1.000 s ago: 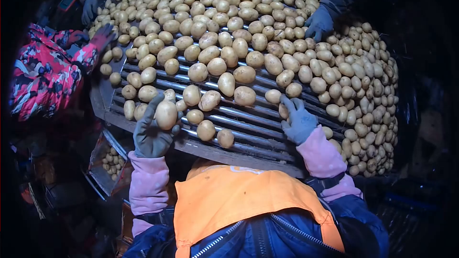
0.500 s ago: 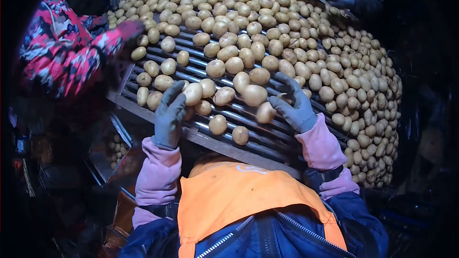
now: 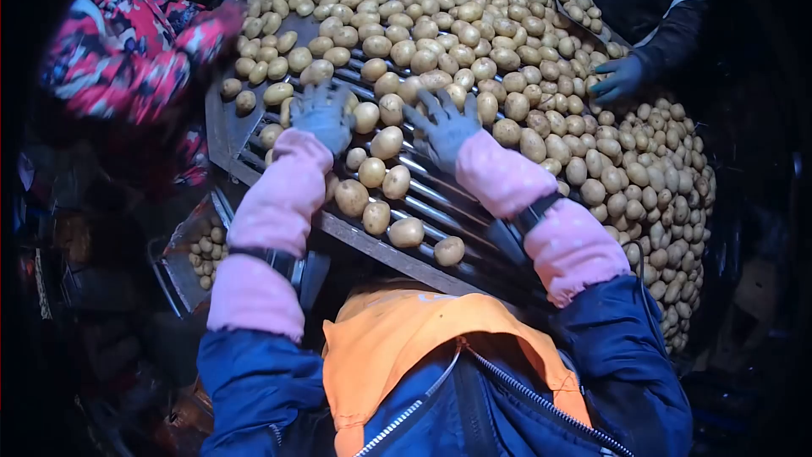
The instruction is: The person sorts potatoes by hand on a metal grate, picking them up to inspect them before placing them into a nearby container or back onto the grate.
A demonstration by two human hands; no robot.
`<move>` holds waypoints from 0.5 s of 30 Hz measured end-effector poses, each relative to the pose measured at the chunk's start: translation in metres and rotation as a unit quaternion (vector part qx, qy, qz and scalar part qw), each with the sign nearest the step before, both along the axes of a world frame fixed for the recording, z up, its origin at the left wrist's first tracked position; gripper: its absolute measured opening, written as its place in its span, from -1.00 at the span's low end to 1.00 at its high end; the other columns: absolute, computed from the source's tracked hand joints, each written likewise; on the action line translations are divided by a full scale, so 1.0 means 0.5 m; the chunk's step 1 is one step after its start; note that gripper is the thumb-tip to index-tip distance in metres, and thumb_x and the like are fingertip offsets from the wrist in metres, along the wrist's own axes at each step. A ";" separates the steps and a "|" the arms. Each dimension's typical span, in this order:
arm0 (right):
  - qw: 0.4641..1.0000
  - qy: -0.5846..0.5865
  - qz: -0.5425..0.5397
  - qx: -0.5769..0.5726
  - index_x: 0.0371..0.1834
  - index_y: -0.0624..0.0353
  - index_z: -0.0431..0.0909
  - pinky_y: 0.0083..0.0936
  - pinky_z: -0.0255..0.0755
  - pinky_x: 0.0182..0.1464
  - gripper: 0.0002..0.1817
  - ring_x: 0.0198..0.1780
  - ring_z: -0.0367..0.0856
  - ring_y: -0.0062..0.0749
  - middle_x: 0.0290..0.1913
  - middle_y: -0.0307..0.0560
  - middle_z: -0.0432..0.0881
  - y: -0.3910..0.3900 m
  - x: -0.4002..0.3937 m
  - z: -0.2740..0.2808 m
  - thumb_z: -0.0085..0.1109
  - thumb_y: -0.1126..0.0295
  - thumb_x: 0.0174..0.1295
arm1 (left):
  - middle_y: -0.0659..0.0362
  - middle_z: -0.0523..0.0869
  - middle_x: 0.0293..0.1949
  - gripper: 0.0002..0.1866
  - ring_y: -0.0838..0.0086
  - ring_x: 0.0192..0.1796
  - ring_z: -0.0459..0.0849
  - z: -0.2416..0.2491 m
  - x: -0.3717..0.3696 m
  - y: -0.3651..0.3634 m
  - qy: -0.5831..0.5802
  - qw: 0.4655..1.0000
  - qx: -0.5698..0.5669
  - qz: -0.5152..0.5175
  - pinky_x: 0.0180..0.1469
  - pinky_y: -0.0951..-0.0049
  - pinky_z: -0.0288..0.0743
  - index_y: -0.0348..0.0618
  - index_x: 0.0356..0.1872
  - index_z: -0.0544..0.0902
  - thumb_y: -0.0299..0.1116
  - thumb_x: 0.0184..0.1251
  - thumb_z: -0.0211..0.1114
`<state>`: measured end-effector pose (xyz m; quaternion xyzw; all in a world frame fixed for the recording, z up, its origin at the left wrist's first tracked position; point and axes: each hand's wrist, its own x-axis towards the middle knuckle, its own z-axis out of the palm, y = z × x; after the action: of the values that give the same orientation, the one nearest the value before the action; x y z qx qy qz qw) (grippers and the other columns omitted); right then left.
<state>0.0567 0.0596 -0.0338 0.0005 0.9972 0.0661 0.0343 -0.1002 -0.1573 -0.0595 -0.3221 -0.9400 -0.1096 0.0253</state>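
Many pale potatoes (image 3: 386,143) lie on a sorting table of metal bars (image 3: 440,203). My left hand (image 3: 321,116), in a grey glove, reaches over the potatoes on the left of the bars with its fingers spread. My right hand (image 3: 447,127), gloved the same way, rests among potatoes near the middle, fingers apart. Neither hand is wrapped round a potato. Between and below my hands, several loose potatoes (image 3: 372,173) sit on the bars, and a few lie close to the near wooden edge (image 3: 381,256).
A large heap of potatoes (image 3: 609,169) covers the back and right. At the left stands a person in a patterned pink jacket (image 3: 118,68). Other people's gloved hands (image 3: 620,78) touch the heap's far side. A container of potatoes (image 3: 182,254) stands lower left.
Both my hands have moved forward and to the left, farther onto the potatoes. Potatoes on the bars have shifted. The co-worker's hand at right now reaches lower onto the heap.
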 end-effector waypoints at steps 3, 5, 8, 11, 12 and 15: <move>0.993 0.005 -0.100 -0.055 0.64 -0.26 0.15 0.44 -0.15 0.50 -0.29 0.66 0.05 -0.03 0.66 -0.03 0.11 0.011 -0.076 -0.011 -0.06 -0.15 0.46 | -0.02 0.16 0.62 -0.29 -0.08 0.62 0.14 -0.023 -0.076 -0.004 0.030 0.998 -0.029 0.041 0.57 -0.23 -0.02 0.26 0.61 0.23 0.10 0.49 0.12; 0.991 0.077 -0.064 -0.085 0.57 -0.19 0.26 0.36 -0.02 0.46 -0.31 0.60 0.17 -0.06 0.60 -0.03 0.23 0.004 -0.042 0.000 0.00 -0.14 0.43 | -0.03 0.17 0.62 -0.29 -0.06 0.61 0.16 -0.043 -0.094 -0.021 -0.074 0.997 0.007 0.037 0.58 -0.16 -0.01 0.23 0.60 0.23 0.12 0.49 0.11; 0.980 0.111 -0.013 -0.166 0.46 -0.09 0.42 0.14 0.17 0.42 -0.38 0.46 0.37 -0.05 0.45 -0.01 0.43 -0.033 0.030 0.029 0.13 -0.07 0.38 | -0.10 0.53 0.38 -0.46 0.04 0.46 0.44 -0.036 -0.051 -0.092 -0.069 0.983 0.161 -0.050 0.50 0.07 0.24 -0.08 0.36 0.55 -0.03 0.47 0.22; 0.960 0.116 0.040 -0.253 0.35 -0.04 0.53 -0.16 0.37 0.32 -0.43 0.31 0.54 -0.04 0.31 -0.01 0.57 -0.096 0.040 0.036 0.31 0.06 0.29 | -0.09 0.69 0.19 -0.62 0.09 0.30 0.60 0.001 0.047 -0.135 -0.070 0.932 0.355 0.002 0.38 0.18 0.42 -0.24 0.16 0.67 -0.23 0.45 0.29; 0.952 0.151 0.090 -0.252 0.33 -0.05 0.54 -0.17 0.45 0.24 -0.42 0.24 0.59 -0.05 0.27 0.01 0.59 -0.125 0.020 0.034 0.37 0.10 0.24 | -0.08 0.73 0.13 -0.67 0.11 0.24 0.65 0.017 0.081 -0.139 -0.067 0.903 0.423 0.039 0.34 0.21 0.47 -0.28 0.10 0.70 -0.30 0.45 0.30; 0.969 0.063 0.115 -0.211 0.26 -0.16 0.56 -0.11 0.52 0.12 -0.49 0.19 0.63 -0.11 0.22 -0.08 0.59 -0.203 -0.075 0.035 0.32 0.12 0.21 | 0.06 0.75 -0.01 -0.79 0.38 0.06 0.71 0.032 0.168 -0.174 -0.112 0.843 0.514 0.116 0.19 0.40 0.53 -0.30 0.03 0.72 -0.46 0.48 0.27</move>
<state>0.0195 -0.0421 -0.0162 -0.1172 0.9821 -0.1426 -0.0373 -0.0160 -0.2442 -0.0435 -0.1374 -0.7760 -0.6083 0.0939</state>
